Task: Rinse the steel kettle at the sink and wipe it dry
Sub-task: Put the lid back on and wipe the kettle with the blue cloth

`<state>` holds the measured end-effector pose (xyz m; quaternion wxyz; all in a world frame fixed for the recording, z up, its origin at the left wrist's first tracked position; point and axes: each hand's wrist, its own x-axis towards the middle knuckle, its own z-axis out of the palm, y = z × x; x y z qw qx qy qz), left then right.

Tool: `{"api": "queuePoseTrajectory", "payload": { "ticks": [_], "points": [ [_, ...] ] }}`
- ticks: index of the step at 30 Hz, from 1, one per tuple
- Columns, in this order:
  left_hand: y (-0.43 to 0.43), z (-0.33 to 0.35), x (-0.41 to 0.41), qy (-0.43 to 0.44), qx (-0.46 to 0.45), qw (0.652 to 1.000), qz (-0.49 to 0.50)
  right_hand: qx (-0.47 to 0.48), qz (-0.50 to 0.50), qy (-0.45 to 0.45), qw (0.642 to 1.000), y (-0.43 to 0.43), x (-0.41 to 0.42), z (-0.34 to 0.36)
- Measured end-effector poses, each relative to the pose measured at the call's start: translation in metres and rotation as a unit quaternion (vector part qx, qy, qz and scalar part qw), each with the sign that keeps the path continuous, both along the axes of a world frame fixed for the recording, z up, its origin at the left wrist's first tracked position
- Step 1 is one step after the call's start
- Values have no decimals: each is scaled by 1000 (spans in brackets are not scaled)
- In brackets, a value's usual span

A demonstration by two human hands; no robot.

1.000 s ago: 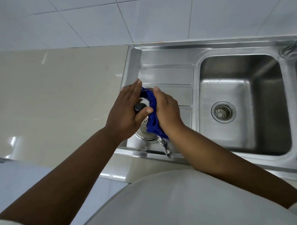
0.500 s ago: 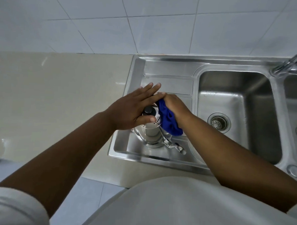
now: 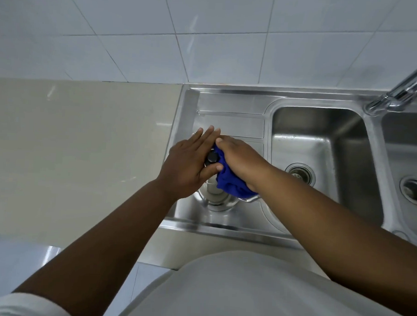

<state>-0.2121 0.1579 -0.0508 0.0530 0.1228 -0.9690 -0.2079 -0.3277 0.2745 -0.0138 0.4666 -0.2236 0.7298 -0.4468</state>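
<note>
The steel kettle point(image 3: 215, 196) stands on the sink's drainboard point(image 3: 230, 125), mostly hidden under my hands. Its black lid knob point(image 3: 212, 157) shows between them. My left hand point(image 3: 188, 164) lies flat on the kettle's left side, fingers stretched forward, thumb by the knob. My right hand point(image 3: 241, 159) presses a blue cloth point(image 3: 230, 182) against the kettle's right side and top. A bit of the kettle's handle pokes out under the cloth.
The left sink basin point(image 3: 322, 148) with its drain point(image 3: 300, 175) lies right of the drainboard. A second basin point(image 3: 407, 166) is at the far right. The tap point(image 3: 406, 87) reaches in from the upper right. A beige counter point(image 3: 79, 147) spreads to the left.
My right hand with the cloth slid up over the kettle's top and right side. The left hand stayed on the kettle. The camera view shifted, so the sink sits lower in the frame.
</note>
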Motion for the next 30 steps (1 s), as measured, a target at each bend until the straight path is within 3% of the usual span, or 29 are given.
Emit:
{"api": "queuePoseTrajectory", "payload": {
  "ticks": [4,7,11,14,20,24,30],
  "points": [
    [11,-5,-1,-2,-2,998,59,-82,-93,-46,991,4,16,4],
    [26,-1,-3,-25,-4,992,121,-158,-205,-49,965,12,35,-20],
    [37,7,-6,-68,4,982,177,-165,-179,115,963,39,64,-53],
    [43,12,-4,-91,-13,980,177,-180,-159,167,956,41,60,-66],
    [20,12,4,-48,-50,997,38,-205,-139,60,967,21,16,-67],
    [-13,11,0,-29,-89,993,-77,-148,-94,-26,984,9,-13,-61],
    [-12,1,-1,21,51,998,-31,-166,-121,-23,978,-2,-11,-63]
  ]
}}
